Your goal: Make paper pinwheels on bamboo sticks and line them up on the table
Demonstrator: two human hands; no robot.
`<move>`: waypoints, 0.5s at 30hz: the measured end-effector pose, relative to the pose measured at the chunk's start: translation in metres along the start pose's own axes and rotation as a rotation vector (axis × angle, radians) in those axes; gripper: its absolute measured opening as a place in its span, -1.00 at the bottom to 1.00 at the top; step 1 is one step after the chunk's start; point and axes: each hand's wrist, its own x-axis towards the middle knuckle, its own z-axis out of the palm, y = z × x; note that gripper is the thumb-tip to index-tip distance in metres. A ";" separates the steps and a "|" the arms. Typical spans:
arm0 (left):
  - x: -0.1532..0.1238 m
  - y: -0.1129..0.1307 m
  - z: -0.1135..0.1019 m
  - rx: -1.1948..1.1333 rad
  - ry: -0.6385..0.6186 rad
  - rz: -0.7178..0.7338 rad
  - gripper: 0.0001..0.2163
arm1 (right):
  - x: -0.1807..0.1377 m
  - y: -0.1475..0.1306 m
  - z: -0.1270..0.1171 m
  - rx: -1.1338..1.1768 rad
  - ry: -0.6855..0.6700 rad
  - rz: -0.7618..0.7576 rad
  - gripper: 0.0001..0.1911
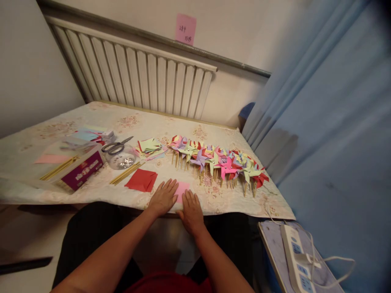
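A pink paper square [182,189] lies flat at the table's front edge. My left hand [163,197] rests on its left side, fingers stretched out. On the right side of the paper, my right hand [191,209] lies with its fingers extended too. Both palms face down, and part of the paper is hidden under them. Just left of my left hand is a stack of red paper squares [141,180]. Beside that lie several thin wooden sticks [125,173]. To the right stand many paper pinwheels [227,167] on sticks, in mixed colours.
Scissors [117,147] lie across a clear dish [114,162] of small shiny pieces. A purple and white box [82,171] holds sticks at the left. Coloured paper [150,146] is piled behind. A power strip [296,254] with cables sits at lower right, near a blue curtain [330,134].
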 end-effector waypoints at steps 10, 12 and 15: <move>0.001 0.000 -0.001 0.007 -0.021 -0.002 -0.52 | 0.000 0.000 0.001 -0.008 -0.018 0.007 -0.27; 0.001 0.001 -0.002 0.007 -0.023 0.001 -0.52 | 0.000 0.000 0.001 -0.005 -0.014 0.007 -0.28; 0.001 0.001 -0.004 0.004 -0.019 0.003 -0.52 | 0.000 0.000 0.000 0.000 -0.017 0.009 -0.28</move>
